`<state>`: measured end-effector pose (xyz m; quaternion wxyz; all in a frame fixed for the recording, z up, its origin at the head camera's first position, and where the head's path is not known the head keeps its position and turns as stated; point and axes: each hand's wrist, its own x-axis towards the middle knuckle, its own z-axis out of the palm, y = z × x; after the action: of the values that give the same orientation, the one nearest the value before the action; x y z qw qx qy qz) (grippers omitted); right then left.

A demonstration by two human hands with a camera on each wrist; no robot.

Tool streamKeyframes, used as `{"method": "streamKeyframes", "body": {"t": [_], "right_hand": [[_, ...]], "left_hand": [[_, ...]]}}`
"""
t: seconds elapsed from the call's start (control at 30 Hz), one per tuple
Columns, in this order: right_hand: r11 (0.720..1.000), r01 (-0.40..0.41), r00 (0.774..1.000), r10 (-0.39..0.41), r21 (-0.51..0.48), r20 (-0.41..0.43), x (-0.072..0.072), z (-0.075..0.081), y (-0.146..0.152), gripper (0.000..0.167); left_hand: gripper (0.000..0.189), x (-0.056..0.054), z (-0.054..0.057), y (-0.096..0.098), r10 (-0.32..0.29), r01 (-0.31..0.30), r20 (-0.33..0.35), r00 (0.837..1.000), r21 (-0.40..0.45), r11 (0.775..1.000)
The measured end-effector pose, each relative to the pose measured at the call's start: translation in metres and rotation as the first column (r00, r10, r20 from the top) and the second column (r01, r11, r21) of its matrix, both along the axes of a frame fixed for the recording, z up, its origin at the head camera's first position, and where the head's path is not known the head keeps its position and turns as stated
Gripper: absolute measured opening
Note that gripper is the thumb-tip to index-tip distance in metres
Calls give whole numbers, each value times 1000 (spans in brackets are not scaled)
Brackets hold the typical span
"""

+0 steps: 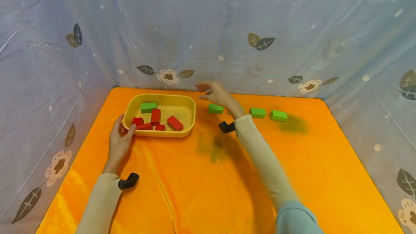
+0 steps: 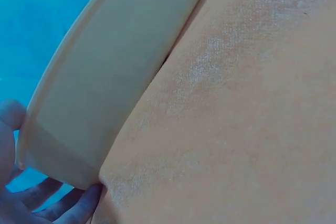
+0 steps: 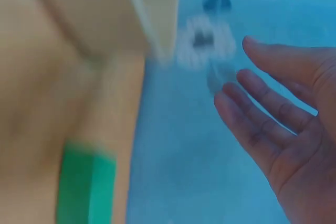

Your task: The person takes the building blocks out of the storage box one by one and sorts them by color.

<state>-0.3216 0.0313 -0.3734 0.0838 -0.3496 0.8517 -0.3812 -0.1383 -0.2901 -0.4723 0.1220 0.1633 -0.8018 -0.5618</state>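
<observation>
At the left corner of a yellow tray [image 1: 165,135], my left hand [image 1: 119,142] grips the rim, thumb on top and fingers against the outside. In the left wrist view the fingertips lie low on the tray's wall [image 2: 105,66]. Several red blocks [image 1: 175,123] and one green block [image 1: 148,107] lie inside the tray. My right hand [image 1: 214,93] is in the air just right of the tray, holding nothing, with fingers relaxed and apart in the right wrist view. Below it sits a green block [image 1: 215,109], the left end of a row.
More green blocks [image 1: 257,113] continue the row rightward along the back of the orange cloth [image 1: 201,190]; my right wrist partly covers one. A patterned blue-grey curtain [image 1: 208,39] rises behind the table and on both sides.
</observation>
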Motion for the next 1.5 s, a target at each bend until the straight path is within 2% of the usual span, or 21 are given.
{"method": "streamKeyframes", "body": {"t": [0.27, 0.43, 0.57, 0.73, 0.87, 0.93, 1.0, 1.1, 1.17, 1.37, 1.5], "right_hand": [[994, -63, 998, 65, 92, -20, 5, -13, -93, 45], [987, -83, 997, 81, 138, 15, 10, -19, -131, 45], [971, -89, 996, 88, 220, 15, 16, -24, -156, 42], [938, -25, 999, 31, 345, -12, 25, -36, -180, 41], [895, 58, 997, -26, 443, -78, 32, -44, -194, 42], [875, 100, 992, -49, 473, -119, 34, -47, -201, 42], [868, 128, 987, -67, 480, -143, 34, -49, -205, 42], [876, 154, 983, -90, 457, -158, 34, -54, -208, 44], [891, 153, 983, -95, 427, -155, 33, -57, -207, 46], [953, 77, 988, -35, 292, -148, 28, -62, -197, 48], [975, 30, 989, 3, 222, -147, 24, -59, -185, 50]], "left_hand": [[70, -1, 2, 1, -9, 9, -23, 1000, 0, 1000], [70, -1, 1, 0, -10, 10, -28, 1000, 10, 1000], [69, -2, -1, 0, -9, 10, -31, 999, 20, 1000], [67, -4, -4, 1, -12, 13, -35, 999, 26, 1000], [67, -2, -4, 1, -12, 13, -35, 999, 31, 999], [67, -1, -3, 1, -8, 9, -39, 999, 27, 1000], [67, -1, -2, 0, -1, 2, -50, 999, 24, 1000], [67, -1, -2, 0, 3, -1, -56, 998, 22, 1000], [68, -1, -3, -1, 1, 0, -55, 998, 28, 1000], [68, -2, -3, -2, -7, 9, -60, 998, 27, 1000], [67, -1, -4, -1, 3, -1, -59, 998, 25, 1000]]}}
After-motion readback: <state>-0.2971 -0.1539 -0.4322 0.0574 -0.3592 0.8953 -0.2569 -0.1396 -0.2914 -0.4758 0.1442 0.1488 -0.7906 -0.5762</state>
